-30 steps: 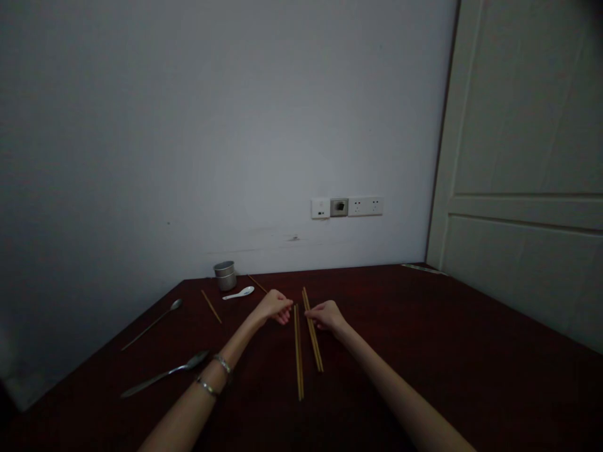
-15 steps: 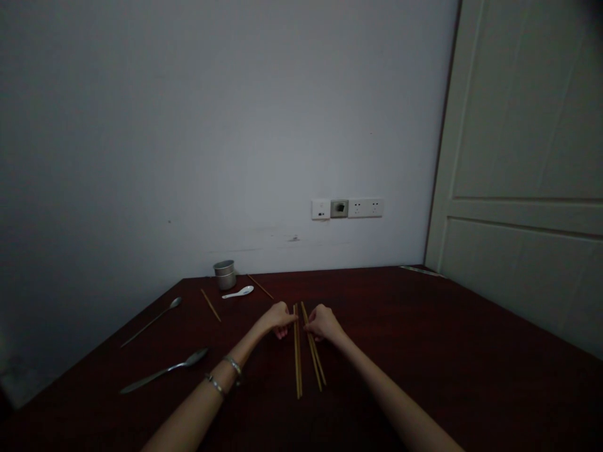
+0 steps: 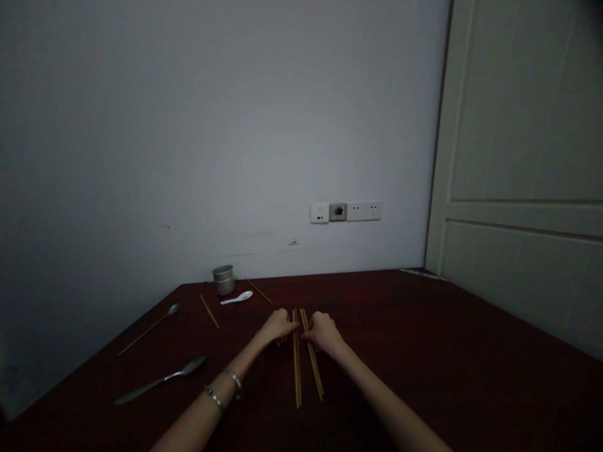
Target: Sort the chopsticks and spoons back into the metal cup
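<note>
Two pairs of wooden chopsticks lie lengthwise on the dark red table in front of me. My left hand is curled with its fingertips pinched on the far end of the left chopstick pair. My right hand is closed the same way on the far end of the right chopstick pair. The two pairs lie nearly side by side, a narrow gap between them. Two bracelets circle my left wrist.
A small metal cup stands by the wall, a white spoon beside it. Two single chopsticks lie near them. Two metal spoons lie at the left. A door is on the right.
Both hands have drawn back toward me from farther up the table. The right chopstick pair has slid closer to the left pair and now lies nearly parallel to it.
</note>
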Tool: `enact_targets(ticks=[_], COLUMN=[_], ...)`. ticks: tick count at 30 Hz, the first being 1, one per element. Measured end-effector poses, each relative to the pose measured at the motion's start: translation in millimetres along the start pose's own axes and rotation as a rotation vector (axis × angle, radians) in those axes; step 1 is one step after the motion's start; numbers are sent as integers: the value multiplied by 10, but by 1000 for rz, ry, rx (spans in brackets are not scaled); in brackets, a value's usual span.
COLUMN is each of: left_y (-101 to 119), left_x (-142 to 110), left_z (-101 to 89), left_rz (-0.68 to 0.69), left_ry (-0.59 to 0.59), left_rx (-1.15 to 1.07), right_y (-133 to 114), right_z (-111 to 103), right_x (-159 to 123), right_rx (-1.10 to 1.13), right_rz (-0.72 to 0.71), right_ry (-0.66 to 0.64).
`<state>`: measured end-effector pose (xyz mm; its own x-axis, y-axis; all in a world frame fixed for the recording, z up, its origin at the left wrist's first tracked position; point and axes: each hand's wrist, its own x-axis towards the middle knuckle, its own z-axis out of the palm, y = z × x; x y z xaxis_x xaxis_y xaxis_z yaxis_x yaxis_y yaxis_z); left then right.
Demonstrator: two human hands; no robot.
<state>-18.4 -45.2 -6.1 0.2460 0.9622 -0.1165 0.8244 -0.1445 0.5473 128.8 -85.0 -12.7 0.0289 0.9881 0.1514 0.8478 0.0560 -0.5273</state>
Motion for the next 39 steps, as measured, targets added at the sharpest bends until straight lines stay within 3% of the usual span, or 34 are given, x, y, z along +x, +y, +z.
enact_targets(ticks=[15, 23, 28, 39], left_y=[59, 64, 22, -17], left_x=[-76, -60, 4, 46], left_z=[-6, -4, 37, 66], left_rz=[21, -4, -3, -30], left_ry=[55, 61, 30, 0], left_rx=[106, 149, 80, -18], right_y=[-31, 25, 22, 89], right_z=[-24, 89, 115, 62], right_x=[4, 79, 129, 142], right_rx=[83, 217, 344, 481], right_rz=[-2, -35, 36, 110], right_ry=[-48, -114, -215, -259])
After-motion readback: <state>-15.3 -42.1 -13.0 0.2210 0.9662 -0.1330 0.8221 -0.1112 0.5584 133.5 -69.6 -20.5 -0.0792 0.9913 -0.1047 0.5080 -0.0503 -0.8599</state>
